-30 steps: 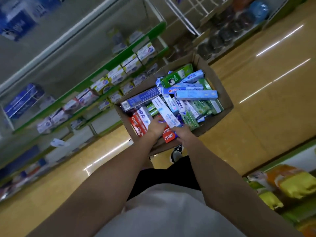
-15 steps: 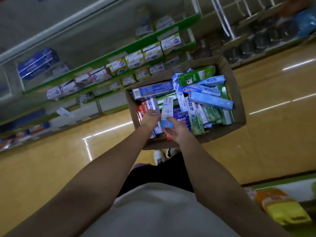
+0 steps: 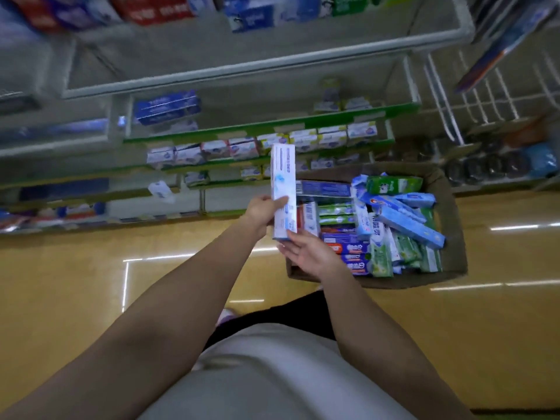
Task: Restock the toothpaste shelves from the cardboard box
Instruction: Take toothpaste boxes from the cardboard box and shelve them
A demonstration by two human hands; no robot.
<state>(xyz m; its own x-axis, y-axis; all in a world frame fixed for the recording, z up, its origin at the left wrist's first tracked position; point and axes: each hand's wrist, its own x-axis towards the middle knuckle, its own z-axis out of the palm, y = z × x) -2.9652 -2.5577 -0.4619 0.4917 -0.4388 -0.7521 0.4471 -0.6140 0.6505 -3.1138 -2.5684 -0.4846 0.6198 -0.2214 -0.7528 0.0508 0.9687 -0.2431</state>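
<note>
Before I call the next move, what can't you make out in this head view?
- Brand print on the white-and-blue toothpaste box held by the left hand: too blurred to read.
- Right hand, open under that box: whether it touches is unclear.
- Cardboard box: lower layers hidden by the top cartons.
- Top shelf: stock cut off by the upper edge.

place: shop aisle | evidence: green-edged shelves of boxed toothpaste; glossy floor

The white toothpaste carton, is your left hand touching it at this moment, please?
Touching. The head view shows the left hand gripping the white carton at its lower part, with a finger lying across its front face.
</note>
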